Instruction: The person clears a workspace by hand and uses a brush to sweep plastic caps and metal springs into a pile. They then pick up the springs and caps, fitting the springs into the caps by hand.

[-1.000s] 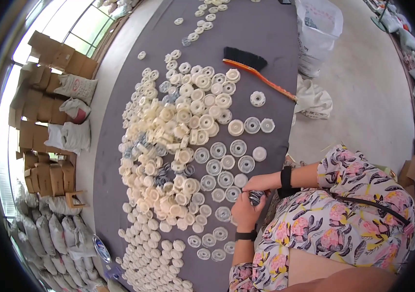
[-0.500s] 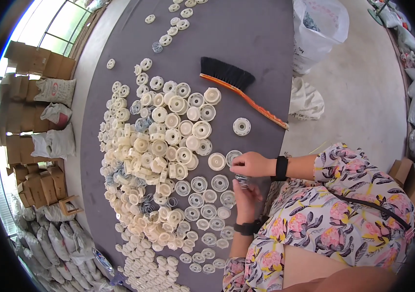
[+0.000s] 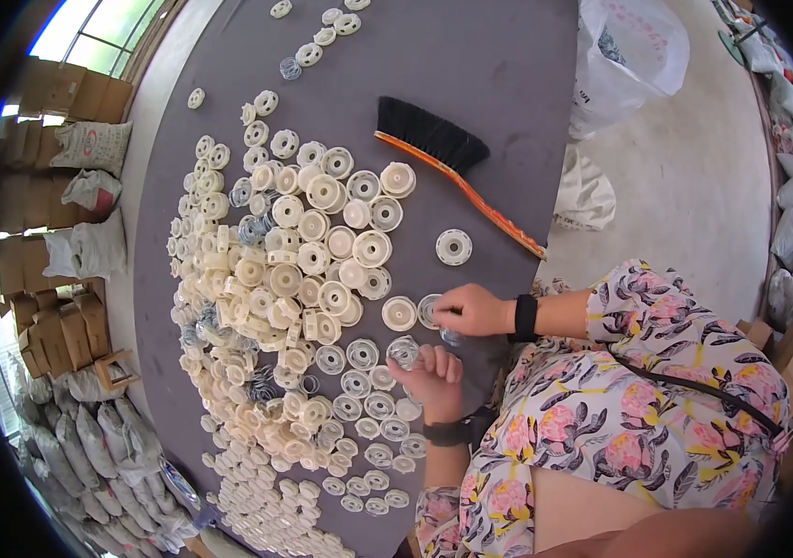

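Observation:
My left hand (image 3: 434,370) comes up from the lower edge with a dark watch on its wrist, and its fingers hold a small round translucent plastic cap (image 3: 404,351) just above the dark grey table (image 3: 508,112). My right hand (image 3: 473,310), with a black wristband, reaches in from the right. Its fingertips pinch the rim of a white round plastic cap (image 3: 429,309) lying on the table, next to another white cap (image 3: 399,313). A big heap of cream and white round caps (image 3: 276,288) spreads to the left of both hands.
A black-bristled brush with an orange handle (image 3: 452,163) lies on the table above my hands, with a single white cap (image 3: 453,246) near it. White plastic sacks (image 3: 624,56) sit on the concrete floor to the right. Cardboard boxes and filled bags (image 3: 80,251) line the left side.
My hands were together over the caps. The right hand has since reached out to a cap on the table, and the left keeps hold of its cap. The view has shifted.

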`<state>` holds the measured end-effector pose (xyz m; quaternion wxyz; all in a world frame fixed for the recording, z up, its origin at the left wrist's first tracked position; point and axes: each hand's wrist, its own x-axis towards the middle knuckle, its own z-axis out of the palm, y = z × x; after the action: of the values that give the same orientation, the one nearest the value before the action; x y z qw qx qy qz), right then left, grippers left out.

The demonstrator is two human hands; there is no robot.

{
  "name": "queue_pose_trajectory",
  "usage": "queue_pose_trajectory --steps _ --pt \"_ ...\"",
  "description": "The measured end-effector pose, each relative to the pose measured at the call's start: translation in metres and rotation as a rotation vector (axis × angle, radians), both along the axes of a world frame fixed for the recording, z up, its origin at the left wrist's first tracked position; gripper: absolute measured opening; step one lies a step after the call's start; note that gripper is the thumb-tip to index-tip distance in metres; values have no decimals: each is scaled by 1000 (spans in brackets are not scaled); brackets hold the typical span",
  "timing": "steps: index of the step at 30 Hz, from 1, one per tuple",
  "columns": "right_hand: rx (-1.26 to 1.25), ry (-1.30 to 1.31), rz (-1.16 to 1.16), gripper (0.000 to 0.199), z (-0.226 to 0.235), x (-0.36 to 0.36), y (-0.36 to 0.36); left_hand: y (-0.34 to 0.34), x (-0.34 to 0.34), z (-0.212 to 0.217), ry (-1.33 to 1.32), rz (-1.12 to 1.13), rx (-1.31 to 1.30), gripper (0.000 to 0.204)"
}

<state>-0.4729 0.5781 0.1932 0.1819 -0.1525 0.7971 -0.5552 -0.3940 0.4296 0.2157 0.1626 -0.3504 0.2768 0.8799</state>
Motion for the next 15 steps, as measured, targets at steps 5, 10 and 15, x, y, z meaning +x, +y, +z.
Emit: queue_pose_trajectory --steps 5,10,15 --pt "375 -9 -86 26 -33 -36 38 4 -2 -6 184 -516 -891 41" --pt "877 330 82 48 -17 -58 35 9 -2 -24 158 -471 -805 41" --pt "1023 254 104 52 -27 -85 23 9 5 -39 149 -419 -746 42"
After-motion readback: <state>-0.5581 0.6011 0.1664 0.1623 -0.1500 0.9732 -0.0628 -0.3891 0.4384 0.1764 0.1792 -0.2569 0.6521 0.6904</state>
